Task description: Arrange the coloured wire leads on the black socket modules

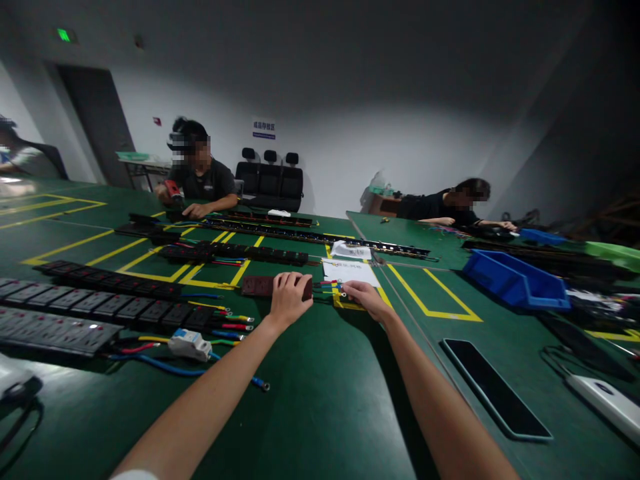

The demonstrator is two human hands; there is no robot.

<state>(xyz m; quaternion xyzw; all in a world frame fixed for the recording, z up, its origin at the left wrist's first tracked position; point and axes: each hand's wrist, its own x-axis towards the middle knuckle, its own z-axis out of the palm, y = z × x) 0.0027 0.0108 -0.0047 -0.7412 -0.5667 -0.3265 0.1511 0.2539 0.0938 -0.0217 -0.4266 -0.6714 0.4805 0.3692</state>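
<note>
Brown socket strip (256, 286) is lying on the green table (320, 400), the left hand (290, 300) clasping it from above, the right hand (367, 298) pinching its coloured wires (327, 285). Steadying the strip should help keep them uncrossed. Paper (350, 273) is crowding just beyond; farther back, a co-worker (213, 180) is holding a red drill (173, 190).

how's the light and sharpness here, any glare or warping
Head view: dim upper corners, paler band across the wall; soft glare on the table at bottom centre; dark shadow beside the right forearm; door leaning, likely lens distortion; writing on the paper too blurred to read.
</note>
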